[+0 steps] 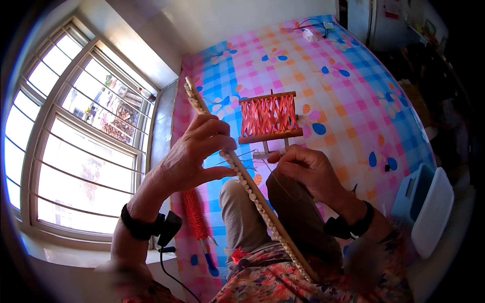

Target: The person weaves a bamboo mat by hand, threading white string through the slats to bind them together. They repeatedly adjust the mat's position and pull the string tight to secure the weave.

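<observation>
A long wooden stick (263, 208) slants from the far left down across my lap, with a row of small pale knobs along its edge. My left hand (199, 149) grips its upper part, the fingers over it and the thumb stretched along the near side. To the right, my right hand (310, 171) is closed in a pinch on a thin thread (275, 175), which loops down between the hands. Just beyond, a wooden frame (270, 137) wound with crisscrossed red strands (268, 116) stands on short legs. The right fingertips are close to its lower bar; I cannot tell whether they touch.
A checked, flowered sheet (333, 111) covers the surface. Left of my knees lies a red, bristly-looking rod (194, 217). A blue box (413, 192) with a white lid (433, 212) stands at the right. A white plug-like item (310, 35) with a dark cable lies far back. A barred window (86, 136) is at left.
</observation>
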Available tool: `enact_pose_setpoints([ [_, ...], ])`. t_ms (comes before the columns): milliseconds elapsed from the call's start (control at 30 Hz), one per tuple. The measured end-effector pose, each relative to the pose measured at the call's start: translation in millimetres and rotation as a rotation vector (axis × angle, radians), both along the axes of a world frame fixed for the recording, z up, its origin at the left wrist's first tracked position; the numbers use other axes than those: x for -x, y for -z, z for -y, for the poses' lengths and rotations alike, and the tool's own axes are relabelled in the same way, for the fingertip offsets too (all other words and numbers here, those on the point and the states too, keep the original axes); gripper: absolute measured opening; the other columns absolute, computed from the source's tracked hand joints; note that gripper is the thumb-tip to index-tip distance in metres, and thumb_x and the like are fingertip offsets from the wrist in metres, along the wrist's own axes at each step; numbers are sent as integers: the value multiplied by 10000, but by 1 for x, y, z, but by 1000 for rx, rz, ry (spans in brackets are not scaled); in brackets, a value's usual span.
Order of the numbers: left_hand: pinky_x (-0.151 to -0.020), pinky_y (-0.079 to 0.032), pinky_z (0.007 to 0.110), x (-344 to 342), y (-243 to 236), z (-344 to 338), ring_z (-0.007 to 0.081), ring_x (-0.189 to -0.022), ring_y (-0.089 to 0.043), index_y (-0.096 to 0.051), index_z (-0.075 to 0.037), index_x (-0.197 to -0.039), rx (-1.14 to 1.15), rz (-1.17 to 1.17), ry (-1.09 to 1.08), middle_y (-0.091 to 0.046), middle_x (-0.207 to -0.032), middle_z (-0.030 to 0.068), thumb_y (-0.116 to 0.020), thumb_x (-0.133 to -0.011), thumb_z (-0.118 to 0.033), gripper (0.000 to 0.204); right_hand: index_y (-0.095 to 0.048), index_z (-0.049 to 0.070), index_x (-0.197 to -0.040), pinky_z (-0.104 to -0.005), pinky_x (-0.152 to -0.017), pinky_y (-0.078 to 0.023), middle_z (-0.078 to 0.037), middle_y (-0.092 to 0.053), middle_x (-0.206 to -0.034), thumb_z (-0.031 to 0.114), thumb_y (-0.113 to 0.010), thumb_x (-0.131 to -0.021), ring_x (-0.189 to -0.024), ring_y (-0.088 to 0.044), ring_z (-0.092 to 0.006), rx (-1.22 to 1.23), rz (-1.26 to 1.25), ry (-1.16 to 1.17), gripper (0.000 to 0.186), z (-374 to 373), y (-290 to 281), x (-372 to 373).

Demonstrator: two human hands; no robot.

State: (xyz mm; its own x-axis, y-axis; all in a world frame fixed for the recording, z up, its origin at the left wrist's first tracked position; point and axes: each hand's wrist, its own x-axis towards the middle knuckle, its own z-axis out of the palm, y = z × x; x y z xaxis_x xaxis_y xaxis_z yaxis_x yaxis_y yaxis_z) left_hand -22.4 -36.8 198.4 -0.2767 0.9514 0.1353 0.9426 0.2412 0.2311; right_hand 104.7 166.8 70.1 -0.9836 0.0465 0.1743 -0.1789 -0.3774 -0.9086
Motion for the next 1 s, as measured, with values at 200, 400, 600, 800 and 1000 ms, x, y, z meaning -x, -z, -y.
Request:
enact_pose_setpoints([
  [200, -907, -431, 404, 4, 5, 2, 293, -1070, -488, -647, -72, -977, -77, -52, 79, -548, -1055, 85, -852, -611, -200, 438, -559, 23, -866, -237, -585, -421, -152, -614, -1097, 157, -539, -949, -643, -490, -100, 488, -117, -210, 159, 1, -7, 11],
  [400, -881, -440, 394, 9, 12, 2, 271, -1029, -492, -652, -80, -1002, -121, -21, 119, -539, -1017, 76, -838, -654, -208, 415, -506, 57, -851, -287, -569, -399, -36, -456, -731, 228, -552, -936, -633, -453, -128, 532, -46, -245, 196, 1, -17, 16],
  [600, -900, -427, 385, 12, 16, 11, 271, -1032, -490, -657, -55, -1004, -153, -6, 138, -538, -1003, 80, -832, -657, -203, 415, -511, 56, -857, -280, -559, -383, 3, -399, -681, 220, -560, -937, -604, -406, -102, 576, 40, -44, 189, -37, 2, 12],
  [800, -932, -413, 401, 12, 31, 6, 290, -1052, -482, -646, -39, -998, -256, -1, 169, -546, -1032, 99, -808, -709, -223, 379, -458, 87, -785, -285, -525, -367, 12, -390, -669, 235, -554, -956, -570, -379, -104, 241, 33, 47, 246, -60, -3, -2],
  [1000, -973, -412, 390, 20, 34, 0, 279, -1120, -482, -651, -62, -1036, -204, -15, 188, -583, -1066, 93, -784, -733, -211, 362, -504, 104, -844, -290, -645, -410, -1, -455, -722, 251, -514, -980, -660, -444, -129, 309, 36, 5, 201, -80, -10, 13],
])
